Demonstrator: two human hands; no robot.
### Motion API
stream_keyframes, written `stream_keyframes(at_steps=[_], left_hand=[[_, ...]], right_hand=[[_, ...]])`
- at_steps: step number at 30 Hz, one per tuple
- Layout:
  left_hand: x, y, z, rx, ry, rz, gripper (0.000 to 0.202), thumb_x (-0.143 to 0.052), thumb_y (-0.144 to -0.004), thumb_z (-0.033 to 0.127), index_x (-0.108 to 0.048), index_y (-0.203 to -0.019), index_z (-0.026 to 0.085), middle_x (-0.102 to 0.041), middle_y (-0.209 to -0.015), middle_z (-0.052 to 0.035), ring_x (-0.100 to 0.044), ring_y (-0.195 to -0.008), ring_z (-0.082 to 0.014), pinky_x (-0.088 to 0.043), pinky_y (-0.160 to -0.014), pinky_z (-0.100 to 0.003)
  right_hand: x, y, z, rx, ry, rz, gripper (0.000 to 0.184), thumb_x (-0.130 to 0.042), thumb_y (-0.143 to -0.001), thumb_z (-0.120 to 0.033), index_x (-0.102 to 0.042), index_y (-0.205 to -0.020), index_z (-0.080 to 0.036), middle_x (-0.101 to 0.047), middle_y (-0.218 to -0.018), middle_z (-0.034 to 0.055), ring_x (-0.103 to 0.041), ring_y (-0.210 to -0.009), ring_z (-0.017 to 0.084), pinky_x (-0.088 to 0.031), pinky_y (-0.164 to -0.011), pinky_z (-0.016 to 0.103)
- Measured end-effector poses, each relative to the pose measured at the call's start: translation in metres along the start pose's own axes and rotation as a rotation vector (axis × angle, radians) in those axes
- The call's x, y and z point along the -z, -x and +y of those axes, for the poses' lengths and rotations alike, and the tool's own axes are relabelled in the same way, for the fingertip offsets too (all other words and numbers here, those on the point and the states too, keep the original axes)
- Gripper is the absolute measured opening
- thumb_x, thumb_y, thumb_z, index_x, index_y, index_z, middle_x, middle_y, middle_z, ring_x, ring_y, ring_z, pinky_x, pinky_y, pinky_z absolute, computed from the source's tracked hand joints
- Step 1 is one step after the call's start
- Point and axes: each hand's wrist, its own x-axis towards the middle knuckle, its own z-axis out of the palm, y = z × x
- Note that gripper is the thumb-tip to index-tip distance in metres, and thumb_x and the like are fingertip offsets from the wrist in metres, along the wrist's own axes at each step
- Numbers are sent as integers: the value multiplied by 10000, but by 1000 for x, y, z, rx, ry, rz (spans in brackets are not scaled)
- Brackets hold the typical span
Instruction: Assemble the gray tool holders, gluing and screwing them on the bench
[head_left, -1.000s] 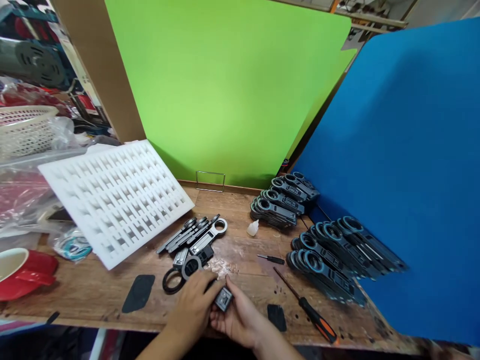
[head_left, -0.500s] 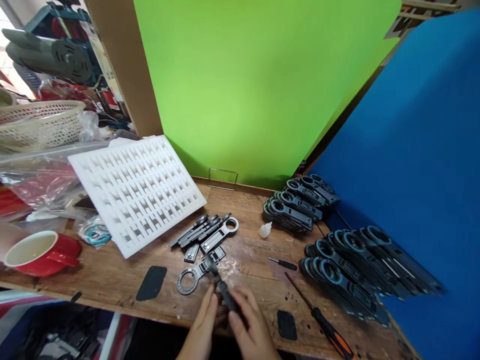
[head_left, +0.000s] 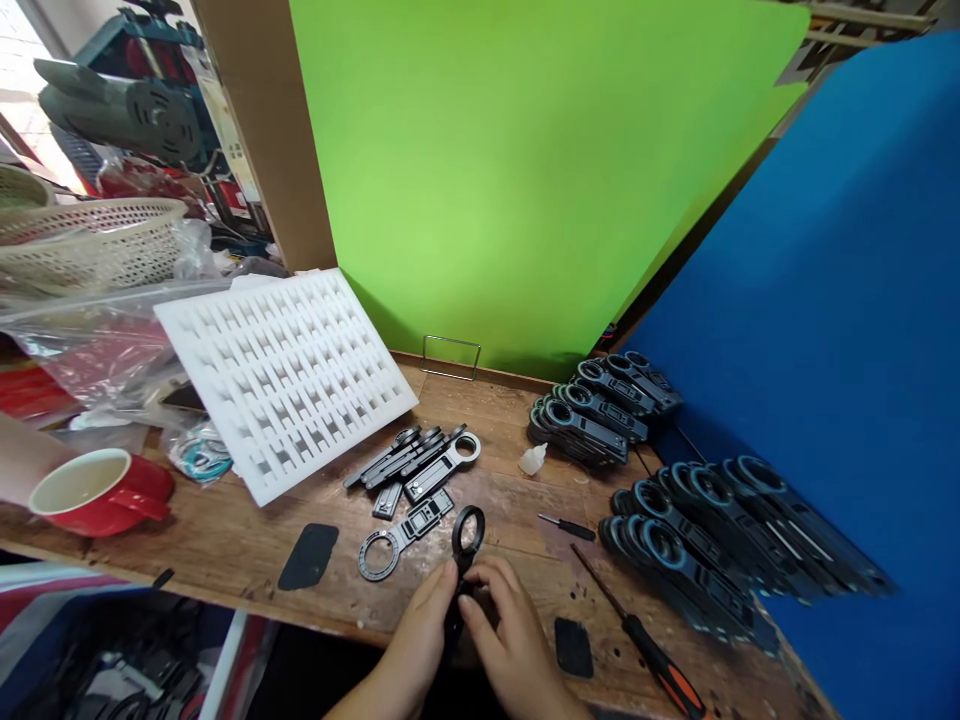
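Note:
Both my hands meet at the near edge of the wooden bench (head_left: 225, 545). My left hand (head_left: 421, 628) and my right hand (head_left: 504, 630) are closed on one black ring-ended plastic part (head_left: 466, 540), which stands upright with its ring on top. Just beyond it a second black ring-ended part (head_left: 397, 540) lies flat. Further back is a small pile of several black parts (head_left: 420, 462).
A white foam grid tray (head_left: 281, 375) leans at the left, by a red cup (head_left: 94, 490) and plastic bags. Stacks of finished black-and-teal parts (head_left: 600, 405) (head_left: 720, 535) line the blue panel. Two screwdrivers (head_left: 637, 635) (head_left: 566, 525), a small white bottle (head_left: 532, 459) and black pads (head_left: 309, 555) lie about.
The part in my hands has turned from a small block end facing the camera to standing upright, ring upward. My head has moved, shifting the scene rightward.

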Motion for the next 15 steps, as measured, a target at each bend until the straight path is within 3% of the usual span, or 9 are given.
stream_keyframes(at_steps=[2, 5, 7, 9, 11, 13, 15], left_hand=[[8, -6, 6, 34, -1, 81, 612, -611, -622, 707, -680, -841, 139, -700, -946, -119, -610, -952, -285, -455, -877, -396], [23, -15, 15, 10, -28, 230, 689, -596, -585, 756, -667, -859, 129, -690, -851, -100, -612, -842, -261, -463, -798, -371], [29, -16, 18, -33, -67, 208, 669, -583, -625, 742, -668, -886, 132, -682, -858, -89, -597, -868, -254, -442, -827, -363], [28, -11, 19, -11, -123, 48, 629, -557, -671, 725, -676, -857, 136, -675, -829, -83, -592, -857, -254, -433, -846, -379], [23, -3, 18, 0, -174, -185, 581, -527, -733, 682, -685, -882, 144, -675, -877, -89, -586, -907, -257, -411, -901, -392], [18, 5, 15, -11, -189, -390, 536, -520, -782, 620, -660, -1032, 167, -659, -1027, -89, -564, -1013, -254, -378, -961, -391], [17, 9, 7, -31, -190, -511, 536, -633, -746, 531, -589, -1169, 204, -617, -1155, -71, -525, -1106, -251, -351, -997, -383]], right_hand=[[5, 1, -5, -8, -80, -81, 68, -503, -870, -233, -556, -897, -201, -629, -867, 32, -605, -810, 161, -484, -725, 254], [9, 7, -12, 155, -94, -138, 54, -528, -834, -172, -537, -867, -214, -654, -871, 18, -601, -796, 151, -460, -715, 240], [11, 10, -12, 281, -71, -117, 74, -520, -835, -158, -534, -864, -225, -662, -874, 15, -594, -793, 157, -451, -718, 249], [11, 10, -11, 312, -38, -61, 54, -502, -859, -198, -544, -853, -231, -647, -843, 21, -584, -775, 169, -448, -703, 267], [11, 9, -8, 230, -8, 16, 89, -485, -880, -245, -563, -841, -229, -617, -841, 33, -576, -791, 181, -450, -706, 280], [10, 6, -7, 101, -4, 67, 136, -466, -895, -257, -577, -826, -220, -592, -864, 41, -572, -813, 177, -456, -713, 275], [13, 6, -4, 20, -8, 55, 152, -466, -895, -257, -583, -810, -211, -579, -861, 39, -568, -812, 169, -461, -709, 265]])
